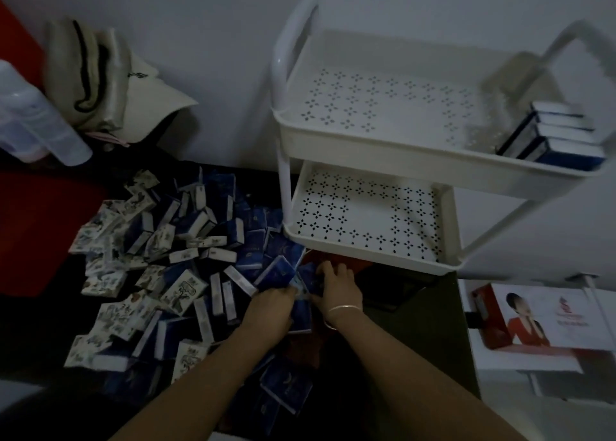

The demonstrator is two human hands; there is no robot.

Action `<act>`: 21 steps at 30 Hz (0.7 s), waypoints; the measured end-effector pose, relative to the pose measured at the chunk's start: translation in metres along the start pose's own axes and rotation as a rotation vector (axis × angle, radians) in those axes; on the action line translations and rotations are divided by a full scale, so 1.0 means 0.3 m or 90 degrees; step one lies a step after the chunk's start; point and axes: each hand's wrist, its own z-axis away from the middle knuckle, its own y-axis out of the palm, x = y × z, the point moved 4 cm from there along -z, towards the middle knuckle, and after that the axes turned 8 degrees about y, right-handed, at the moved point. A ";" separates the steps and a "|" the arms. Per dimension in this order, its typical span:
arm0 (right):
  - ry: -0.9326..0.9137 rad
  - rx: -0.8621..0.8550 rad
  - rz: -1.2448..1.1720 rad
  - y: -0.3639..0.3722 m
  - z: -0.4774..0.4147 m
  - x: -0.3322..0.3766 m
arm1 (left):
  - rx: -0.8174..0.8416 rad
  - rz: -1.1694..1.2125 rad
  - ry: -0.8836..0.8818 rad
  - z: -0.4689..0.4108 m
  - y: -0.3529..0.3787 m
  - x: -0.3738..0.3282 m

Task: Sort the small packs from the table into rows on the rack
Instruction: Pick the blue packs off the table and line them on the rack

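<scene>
Dim tabletop (420, 332), packs (185, 292) half-lost in shadow

Top shelf (383, 93) mostly bare, packs (553, 133) at rt end; handle (293, 40) arches over other end, prob. passable.

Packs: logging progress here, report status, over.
Left hand, right hand on pile of packs, grip unclear. Row of four on rack's top tray. Nothing in the way.
</scene>
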 end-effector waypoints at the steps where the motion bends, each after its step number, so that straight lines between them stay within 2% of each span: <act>1: -0.020 -0.013 0.010 -0.001 0.001 -0.011 | 0.020 -0.014 -0.001 -0.013 -0.003 -0.005; 3: -0.064 -0.036 0.037 -0.005 0.005 -0.044 | 0.044 -0.042 0.015 -0.039 -0.007 -0.012; 5: -0.066 -0.046 -0.025 -0.020 0.011 -0.087 | 0.056 -0.056 0.028 -0.054 -0.010 -0.012; 7: 0.028 -0.037 -0.217 -0.064 0.019 -0.135 | 0.066 -0.038 0.028 -0.061 -0.012 -0.003; 10: 0.234 0.050 -0.584 -0.131 0.031 -0.166 | 0.063 0.061 0.029 -0.072 -0.028 0.025; 13: 0.302 0.106 -0.760 -0.251 0.077 -0.155 | -0.006 0.204 0.030 -0.087 -0.086 0.048; 15: 0.226 0.109 -0.723 -0.342 0.108 -0.146 | -0.064 0.315 0.015 -0.085 -0.153 0.050; 19: 0.024 0.028 -0.598 -0.531 0.157 -0.127 | -0.188 0.473 -0.020 -0.034 -0.352 0.033; 21: -0.033 0.012 -0.584 -0.628 0.185 -0.109 | -0.273 0.569 0.021 0.007 -0.489 0.014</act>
